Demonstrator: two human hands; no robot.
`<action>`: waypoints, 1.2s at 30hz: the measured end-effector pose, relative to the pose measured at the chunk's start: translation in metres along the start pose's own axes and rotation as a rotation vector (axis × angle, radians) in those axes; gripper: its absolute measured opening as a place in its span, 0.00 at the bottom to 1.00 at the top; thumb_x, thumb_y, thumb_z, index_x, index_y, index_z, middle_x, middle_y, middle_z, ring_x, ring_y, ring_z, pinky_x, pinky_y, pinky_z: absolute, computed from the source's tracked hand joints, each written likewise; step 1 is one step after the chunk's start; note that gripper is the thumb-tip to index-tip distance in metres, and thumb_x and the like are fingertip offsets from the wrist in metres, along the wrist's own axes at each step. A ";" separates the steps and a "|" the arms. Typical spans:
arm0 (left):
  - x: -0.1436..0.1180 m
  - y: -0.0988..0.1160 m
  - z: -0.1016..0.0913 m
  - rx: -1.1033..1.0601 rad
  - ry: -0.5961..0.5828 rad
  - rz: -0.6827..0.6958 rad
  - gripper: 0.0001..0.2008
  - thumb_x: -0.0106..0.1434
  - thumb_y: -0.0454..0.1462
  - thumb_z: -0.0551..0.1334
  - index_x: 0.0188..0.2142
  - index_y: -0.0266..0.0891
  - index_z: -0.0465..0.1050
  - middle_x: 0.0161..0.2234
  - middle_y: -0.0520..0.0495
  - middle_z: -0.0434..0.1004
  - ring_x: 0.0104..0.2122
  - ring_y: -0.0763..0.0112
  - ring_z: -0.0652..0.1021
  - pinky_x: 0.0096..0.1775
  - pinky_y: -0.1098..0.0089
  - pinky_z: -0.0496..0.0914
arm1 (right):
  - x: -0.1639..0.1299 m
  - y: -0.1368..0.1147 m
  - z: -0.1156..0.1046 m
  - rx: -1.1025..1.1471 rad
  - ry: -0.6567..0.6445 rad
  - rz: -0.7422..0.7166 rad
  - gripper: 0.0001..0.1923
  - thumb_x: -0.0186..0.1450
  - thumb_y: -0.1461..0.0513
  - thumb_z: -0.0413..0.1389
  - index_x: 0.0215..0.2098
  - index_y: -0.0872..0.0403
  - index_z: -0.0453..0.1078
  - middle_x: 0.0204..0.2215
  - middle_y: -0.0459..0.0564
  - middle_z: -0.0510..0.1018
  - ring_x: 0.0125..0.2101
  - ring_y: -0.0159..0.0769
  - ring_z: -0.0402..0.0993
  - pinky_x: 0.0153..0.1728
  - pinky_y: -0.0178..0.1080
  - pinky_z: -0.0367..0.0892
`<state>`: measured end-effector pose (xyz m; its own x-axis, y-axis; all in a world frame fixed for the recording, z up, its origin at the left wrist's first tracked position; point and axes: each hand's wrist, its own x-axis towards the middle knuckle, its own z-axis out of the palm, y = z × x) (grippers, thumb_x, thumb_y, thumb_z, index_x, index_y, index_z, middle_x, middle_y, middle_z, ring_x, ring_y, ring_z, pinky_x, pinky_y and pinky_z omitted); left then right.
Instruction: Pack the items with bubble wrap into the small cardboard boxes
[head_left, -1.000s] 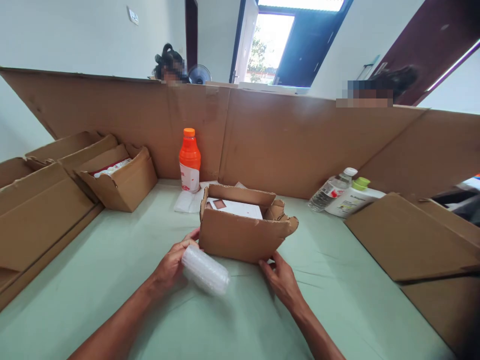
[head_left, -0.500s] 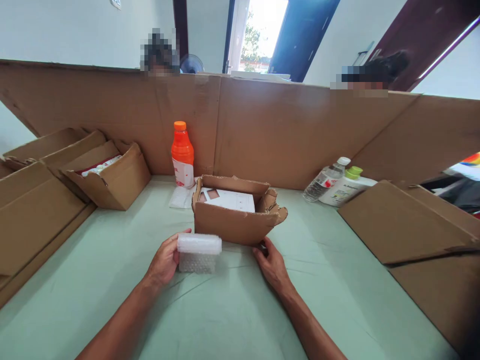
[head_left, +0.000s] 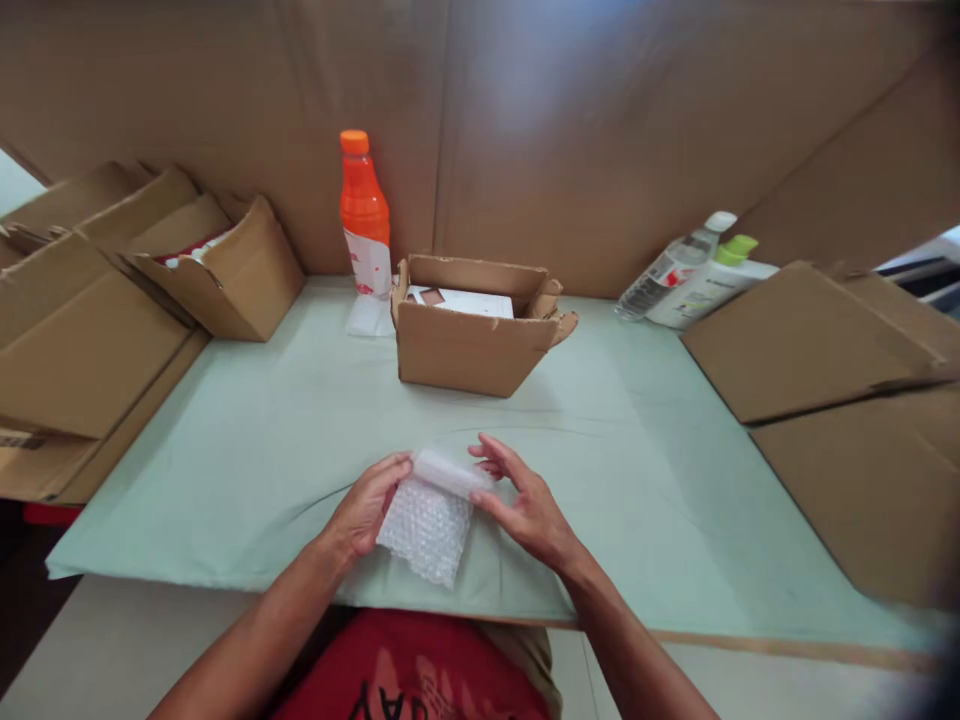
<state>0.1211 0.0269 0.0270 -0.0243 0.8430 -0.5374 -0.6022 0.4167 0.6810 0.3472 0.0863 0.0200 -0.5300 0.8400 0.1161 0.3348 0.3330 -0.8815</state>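
Observation:
A partly rolled piece of clear bubble wrap (head_left: 429, 530) is between my hands near the table's front edge, its loose end hanging toward me. My left hand (head_left: 370, 503) grips the left end of the roll, thumb and fingers closed on it. At the roll's right end, my right hand (head_left: 523, 503) has thumb and fingers spread apart, with the thumb by the plastic; whether it presses on it I cannot tell. Beyond the hands stands a small open cardboard box (head_left: 465, 345) with a white carton (head_left: 480, 302) inside.
An orange bottle (head_left: 365, 215) stands at the back, a small clear packet (head_left: 370, 316) before it. A clear bottle (head_left: 679, 265) and a white bottle with green cap (head_left: 712, 290) lean at back right. Cardboard boxes flank both sides (head_left: 262, 275). A cardboard wall (head_left: 562, 130) closes the back.
My view has tilted down. The left hand has brought the bubble wrap toward me, and the right hand has left the small cardboard box and come to the roll's right end.

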 end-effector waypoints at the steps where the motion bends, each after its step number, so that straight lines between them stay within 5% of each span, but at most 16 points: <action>1: -0.005 -0.006 0.000 0.013 -0.002 -0.012 0.26 0.46 0.44 0.75 0.42 0.34 0.77 0.33 0.45 0.81 0.29 0.69 0.78 0.32 0.72 0.70 | 0.000 0.004 0.003 0.018 0.023 0.059 0.29 0.65 0.58 0.60 0.63 0.49 0.65 0.51 0.54 0.79 0.45 0.41 0.79 0.48 0.44 0.74; 3: -0.015 -0.017 0.000 0.074 0.006 -0.018 0.35 0.48 0.43 0.75 0.54 0.35 0.71 0.34 0.46 0.81 0.29 0.70 0.78 0.30 0.73 0.69 | 0.000 0.013 0.006 0.033 0.109 0.161 0.24 0.65 0.56 0.58 0.58 0.52 0.69 0.42 0.53 0.82 0.38 0.39 0.79 0.41 0.41 0.75; 6: -0.027 -0.032 -0.004 0.215 0.022 -0.002 0.50 0.49 0.40 0.73 0.68 0.38 0.53 0.29 0.53 0.77 0.24 0.72 0.76 0.26 0.72 0.69 | 0.000 0.020 0.000 -0.056 0.298 0.184 0.21 0.66 0.54 0.56 0.54 0.54 0.71 0.44 0.55 0.81 0.35 0.39 0.78 0.35 0.40 0.75; 10: -0.036 -0.043 -0.010 0.302 0.006 0.045 0.47 0.53 0.40 0.68 0.69 0.38 0.52 0.25 0.58 0.71 0.21 0.74 0.73 0.26 0.71 0.72 | -0.014 0.005 -0.014 -0.230 0.481 0.041 0.14 0.68 0.56 0.54 0.48 0.52 0.75 0.47 0.55 0.80 0.41 0.40 0.79 0.41 0.43 0.75; 12: -0.040 -0.044 -0.013 0.321 -0.003 0.075 0.40 0.54 0.40 0.67 0.66 0.37 0.60 0.24 0.58 0.71 0.21 0.75 0.73 0.26 0.71 0.72 | -0.027 -0.009 -0.015 -0.244 0.400 -0.026 0.12 0.70 0.57 0.53 0.46 0.50 0.77 0.44 0.54 0.82 0.41 0.40 0.79 0.44 0.44 0.75; 16: -0.047 -0.043 -0.016 0.398 0.009 0.104 0.22 0.56 0.40 0.66 0.49 0.34 0.75 0.21 0.55 0.72 0.20 0.74 0.74 0.27 0.72 0.70 | -0.044 -0.025 0.000 -0.258 -0.112 -0.130 0.12 0.70 0.59 0.54 0.48 0.48 0.78 0.44 0.51 0.84 0.46 0.42 0.80 0.50 0.45 0.73; 18: -0.052 -0.043 -0.016 0.445 -0.003 0.094 0.16 0.56 0.40 0.64 0.42 0.34 0.77 0.20 0.54 0.73 0.20 0.73 0.74 0.28 0.72 0.69 | -0.039 -0.022 0.009 -0.303 -0.271 -0.136 0.13 0.69 0.60 0.55 0.50 0.48 0.77 0.46 0.50 0.83 0.48 0.43 0.79 0.53 0.48 0.71; 20: -0.058 -0.044 -0.016 0.469 -0.024 0.067 0.14 0.55 0.41 0.63 0.39 0.35 0.77 0.20 0.54 0.73 0.20 0.74 0.73 0.28 0.72 0.68 | -0.026 -0.014 0.012 -0.352 -0.247 -0.130 0.15 0.68 0.61 0.55 0.52 0.48 0.76 0.51 0.51 0.81 0.54 0.45 0.76 0.57 0.51 0.69; 26: -0.075 -0.050 -0.026 0.488 -0.040 0.019 0.14 0.56 0.41 0.60 0.38 0.36 0.75 0.19 0.54 0.73 0.20 0.73 0.72 0.27 0.72 0.66 | 0.001 0.005 -0.002 -0.404 0.196 -0.165 0.20 0.69 0.61 0.54 0.59 0.50 0.70 0.63 0.56 0.69 0.63 0.45 0.65 0.62 0.55 0.63; 36: -0.087 -0.054 -0.035 0.470 -0.119 -0.024 0.13 0.58 0.42 0.60 0.38 0.36 0.75 0.20 0.54 0.73 0.20 0.72 0.73 0.30 0.71 0.65 | -0.015 0.002 0.008 -0.408 0.103 -0.206 0.13 0.69 0.62 0.53 0.47 0.49 0.77 0.52 0.53 0.80 0.54 0.45 0.74 0.56 0.54 0.68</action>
<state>0.1278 -0.0804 0.0195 0.0935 0.8529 -0.5137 -0.1753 0.5220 0.8348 0.3491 0.0713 0.0124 -0.5442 0.7702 0.3325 0.5208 0.6209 -0.5859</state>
